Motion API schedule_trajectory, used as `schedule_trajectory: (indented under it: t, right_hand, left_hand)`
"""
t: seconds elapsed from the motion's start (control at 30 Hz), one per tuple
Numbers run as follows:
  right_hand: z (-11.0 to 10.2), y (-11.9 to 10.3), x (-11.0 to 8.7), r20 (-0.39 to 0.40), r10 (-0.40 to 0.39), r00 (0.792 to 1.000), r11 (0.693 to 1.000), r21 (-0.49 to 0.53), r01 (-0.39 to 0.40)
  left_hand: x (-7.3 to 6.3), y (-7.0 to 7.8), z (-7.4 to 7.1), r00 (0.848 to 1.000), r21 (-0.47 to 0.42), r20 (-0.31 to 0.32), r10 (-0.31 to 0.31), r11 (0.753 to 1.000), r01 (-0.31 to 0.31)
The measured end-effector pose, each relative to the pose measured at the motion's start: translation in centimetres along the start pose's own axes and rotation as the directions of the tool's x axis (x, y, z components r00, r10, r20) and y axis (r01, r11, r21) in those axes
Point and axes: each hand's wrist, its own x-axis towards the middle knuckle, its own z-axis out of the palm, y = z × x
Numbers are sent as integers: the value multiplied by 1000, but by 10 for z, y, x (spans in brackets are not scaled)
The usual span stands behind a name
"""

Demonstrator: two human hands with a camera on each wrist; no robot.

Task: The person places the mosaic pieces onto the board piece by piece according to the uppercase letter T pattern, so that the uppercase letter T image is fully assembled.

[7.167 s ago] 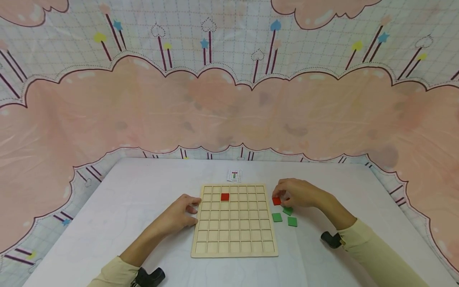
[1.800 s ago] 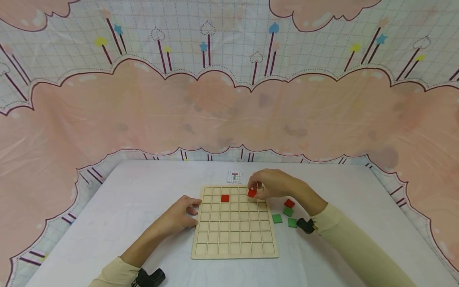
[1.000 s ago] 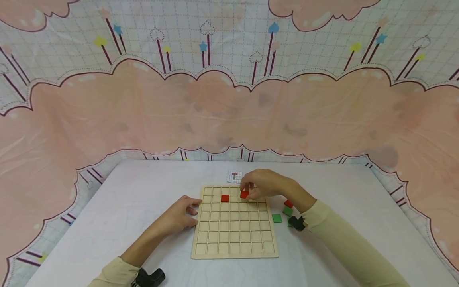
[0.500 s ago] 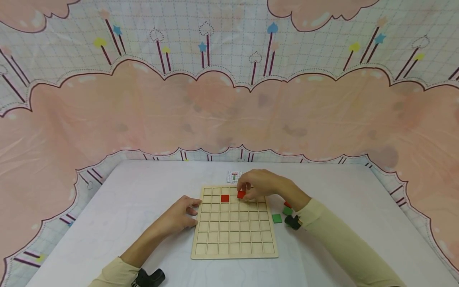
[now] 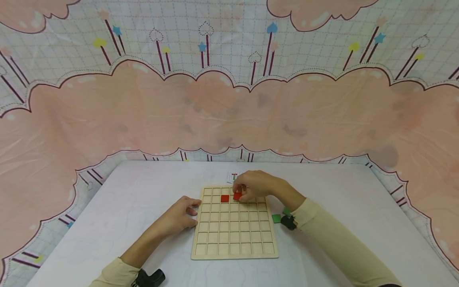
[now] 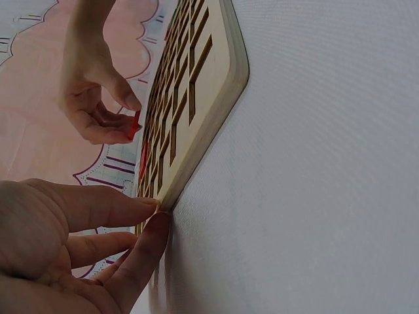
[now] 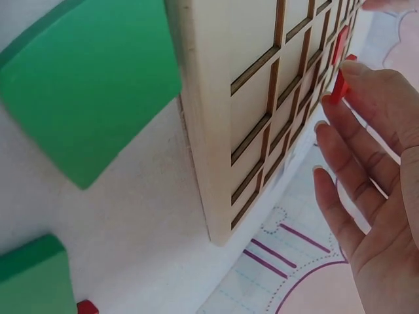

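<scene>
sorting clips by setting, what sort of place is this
Probably an indoor tabletop set up for filming or play: a white table, a printed pink-and-white backdrop behind it, and a wooden grid board on top.

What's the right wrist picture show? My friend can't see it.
A right hand pinches a red tile over a wooden grid board. A second red tile sits in the grid; two green tiles lie beside the board.

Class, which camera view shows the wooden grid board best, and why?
The head view: it shows the wooden grid board from above, nearly whole, the right hand hiding part of its far edge. Both wrist views show it only partly, steeply slanted.
</scene>
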Motion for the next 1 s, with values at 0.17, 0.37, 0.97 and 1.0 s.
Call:
schedule_trajectory:
  t: [0.17,0.37,0.97,1.0]
  right_hand:
    - [1,-1,3,11,5,1000,1000,-11,-5]
    - [1,-3,6,25,11,1000,1000,-9,-11]
    - [5,-5,12,27,3,1000,998,-56,-1]
    - [5,-6,12,29,4,1000,998,-56,-2]
  left_hand:
    - [0,0,0,1000,0,3,0,1000,0]
    - [0,1,0,1000,-1,3,-5,1000,5]
    - [1,1,0,1000,9,7,-9,1000,8]
    - [1,1,0,1000,8,7,-9,1000,9]
